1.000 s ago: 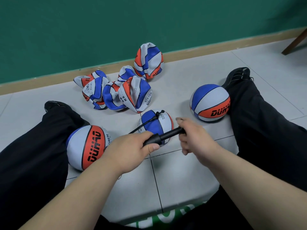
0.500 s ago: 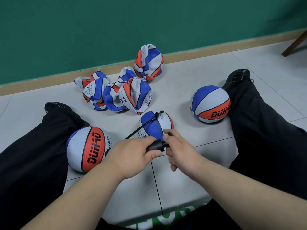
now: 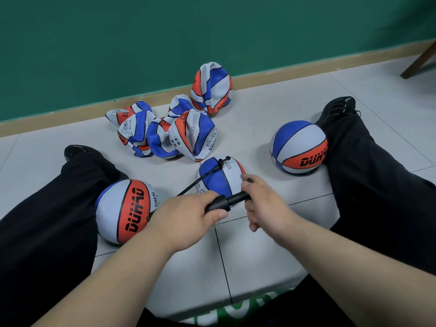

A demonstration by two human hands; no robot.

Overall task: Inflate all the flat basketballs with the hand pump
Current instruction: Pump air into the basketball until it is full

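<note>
Head camera: our left hand (image 3: pixel 186 215) grips the barrel of the hand pump (image 3: pixel 221 202), our right hand (image 3: pixel 266 206) clasps its handle; the hose (image 3: pixel 200 179) reaches the basketball (image 3: pixel 232 175) just beyond our hands.

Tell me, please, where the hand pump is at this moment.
In the head view, the hand pump is at centre, gripped by the left hand and right hand, just in front of the basketball its hose runs to.

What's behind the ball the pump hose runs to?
Behind that ball lies a pile of flat basketballs, then the wooden baseboard and green wall. How many are in the pile is unclear, since they overlap.
</note>
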